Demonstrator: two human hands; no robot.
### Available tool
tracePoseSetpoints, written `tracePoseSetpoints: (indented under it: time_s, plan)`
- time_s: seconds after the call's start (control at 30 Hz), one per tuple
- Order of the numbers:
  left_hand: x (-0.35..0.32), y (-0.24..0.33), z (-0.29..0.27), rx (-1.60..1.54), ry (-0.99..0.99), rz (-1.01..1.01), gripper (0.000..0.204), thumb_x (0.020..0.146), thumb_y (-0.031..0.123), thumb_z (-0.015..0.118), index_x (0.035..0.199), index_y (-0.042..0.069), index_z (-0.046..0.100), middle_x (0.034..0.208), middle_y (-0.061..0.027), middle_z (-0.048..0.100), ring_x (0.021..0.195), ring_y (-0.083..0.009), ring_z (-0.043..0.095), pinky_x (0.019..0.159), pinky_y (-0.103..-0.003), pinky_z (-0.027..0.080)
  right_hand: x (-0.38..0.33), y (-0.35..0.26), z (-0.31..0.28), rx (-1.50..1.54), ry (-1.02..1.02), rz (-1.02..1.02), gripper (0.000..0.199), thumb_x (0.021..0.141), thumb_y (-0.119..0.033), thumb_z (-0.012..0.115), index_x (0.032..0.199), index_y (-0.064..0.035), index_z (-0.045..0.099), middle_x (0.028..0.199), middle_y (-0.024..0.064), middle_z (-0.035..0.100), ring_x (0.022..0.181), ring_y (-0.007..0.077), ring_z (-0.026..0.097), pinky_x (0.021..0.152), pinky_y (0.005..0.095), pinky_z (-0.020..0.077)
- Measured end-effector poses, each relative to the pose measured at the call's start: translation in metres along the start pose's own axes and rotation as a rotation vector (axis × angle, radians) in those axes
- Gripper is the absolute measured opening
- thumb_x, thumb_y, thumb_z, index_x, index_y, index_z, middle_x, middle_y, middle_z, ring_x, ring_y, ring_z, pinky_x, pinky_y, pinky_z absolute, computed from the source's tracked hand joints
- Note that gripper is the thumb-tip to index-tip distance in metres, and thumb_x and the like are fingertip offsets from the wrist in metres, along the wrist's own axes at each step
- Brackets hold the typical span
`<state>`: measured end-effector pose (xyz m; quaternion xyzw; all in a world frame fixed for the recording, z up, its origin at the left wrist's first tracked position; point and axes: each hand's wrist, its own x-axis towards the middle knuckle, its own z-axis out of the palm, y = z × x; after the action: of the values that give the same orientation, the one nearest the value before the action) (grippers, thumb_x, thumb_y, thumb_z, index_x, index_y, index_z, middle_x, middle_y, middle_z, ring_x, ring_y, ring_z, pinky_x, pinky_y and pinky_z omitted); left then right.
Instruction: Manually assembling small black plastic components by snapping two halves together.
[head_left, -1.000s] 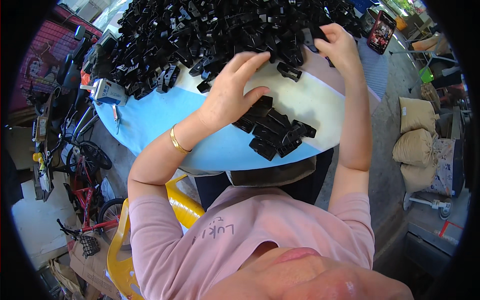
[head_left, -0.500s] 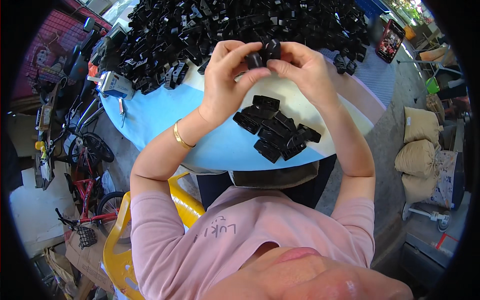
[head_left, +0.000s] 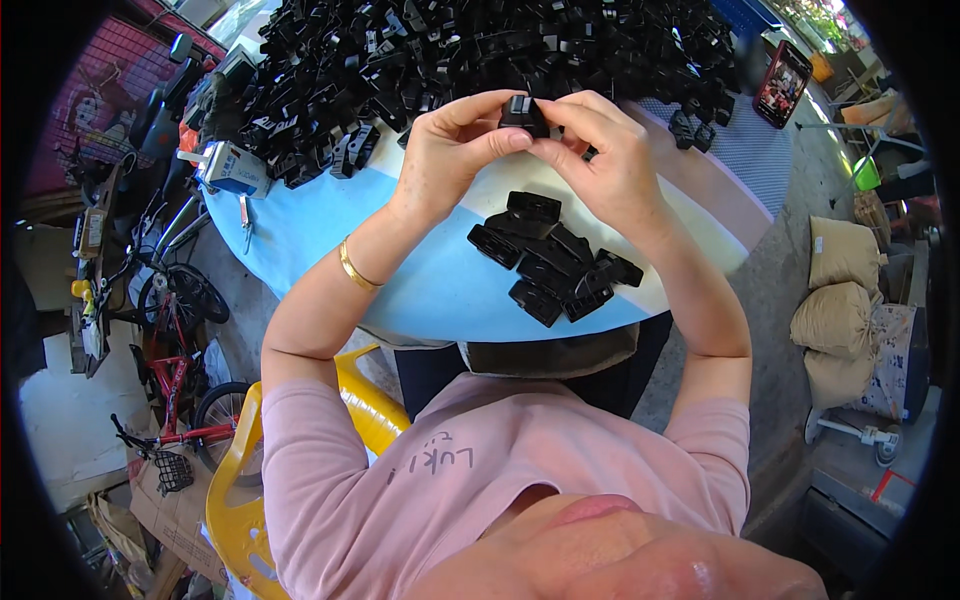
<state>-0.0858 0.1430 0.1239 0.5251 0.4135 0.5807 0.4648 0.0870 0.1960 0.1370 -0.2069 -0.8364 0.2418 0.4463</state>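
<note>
Between my two hands, above the table, is a small black plastic part (head_left: 521,117). My left hand (head_left: 452,150) pinches it from the left with thumb and fingers. From the right, my right hand (head_left: 603,148) grips the same part, its thumb and forefinger against it. Whether it is one piece or two fitted together I cannot tell. Below my hands, on the tablecloth, lies a small group of similar black plastic pieces (head_left: 552,258). Beyond my hands a large heap of black plastic parts (head_left: 400,70) covers the far side of the table.
The round table has a blue and cream cloth (head_left: 330,235). A small white-and-blue box (head_left: 234,168) stands at its left edge, and a phone (head_left: 783,84) at the far right. A yellow chair (head_left: 232,500) is beside me, a red bicycle (head_left: 172,385) at left, stuffed sacks (head_left: 835,318) at right.
Two black pieces held apart, one in each hand, now sit together as my hands have closed in. The group on the cloth has not moved.
</note>
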Motion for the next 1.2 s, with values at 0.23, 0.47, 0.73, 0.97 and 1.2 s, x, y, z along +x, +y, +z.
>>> tracePoseSetpoints:
  time_s: [0.23, 0.47, 0.73, 0.97, 1.2]
  plan:
    - [-0.007, -0.001, 0.016, 0.029, 0.086, 0.083, 0.045, 0.085, 0.016, 0.064, 0.122, -0.005, 0.048, 0.103, -0.0112, 0.062, 0.091, -0.0127, 0.059, 0.082, -0.027, 0.049, -0.003, 0.001, 0.017, -0.206, 0.113, -0.245, 0.030, 0.070, -0.006, 0.074, 0.097, -0.0001, 0.064, 0.089, 0.0057, 0.060, 0.069, 0.0140, 0.058, 0.058, 0.0242, 0.0485]
    - [-0.005, 0.007, 0.002, -0.031, -0.082, -0.075, 0.028, 0.087, 0.012, 0.060, 0.111, -0.003, 0.055, 0.091, -0.0076, 0.063, 0.085, -0.0114, 0.060, 0.075, -0.024, 0.050, 0.012, 0.011, -0.030, -0.135, 0.162, 0.026, 0.030, 0.075, -0.012, 0.073, 0.103, -0.0043, 0.064, 0.077, 0.0035, 0.065, 0.061, 0.0080, 0.059, 0.055, 0.0210, 0.0473]
    - [-0.023, 0.011, 0.022, 0.948, -0.519, 0.605, 0.044, 0.075, 0.037, 0.067, 0.105, 0.006, 0.060, 0.079, -0.0083, 0.054, 0.077, -0.0265, 0.050, 0.071, -0.037, 0.043, -0.001, 0.076, -0.101, -1.072, -0.164, 0.665, 0.039, 0.077, -0.027, 0.069, 0.110, -0.0092, 0.061, 0.089, 0.0084, 0.067, 0.080, 0.0216, 0.065, 0.070, 0.0309, 0.0502]
    - [-0.021, 0.007, 0.020, 0.584, -0.302, 0.290, 0.047, 0.080, 0.030, 0.067, 0.114, -0.001, 0.054, 0.101, -0.0135, 0.059, 0.084, -0.0255, 0.057, 0.077, -0.034, 0.047, 0.011, 0.044, -0.077, -0.365, 0.003, 0.447, 0.043, 0.075, -0.011, 0.069, 0.116, -0.0108, 0.058, 0.089, 0.0083, 0.066, 0.074, 0.0126, 0.064, 0.068, 0.0256, 0.0497]
    - [-0.001, -0.002, 0.005, -0.218, -0.092, -0.253, 0.042, 0.090, 0.017, 0.056, 0.125, -0.003, 0.043, 0.107, -0.0117, 0.058, 0.096, -0.0171, 0.059, 0.086, -0.028, 0.050, 0.014, 0.004, 0.001, -0.402, -0.035, -0.354, 0.043, 0.073, -0.006, 0.071, 0.114, -0.0079, 0.057, 0.082, 0.0042, 0.064, 0.058, 0.0083, 0.055, 0.052, 0.0238, 0.0458]
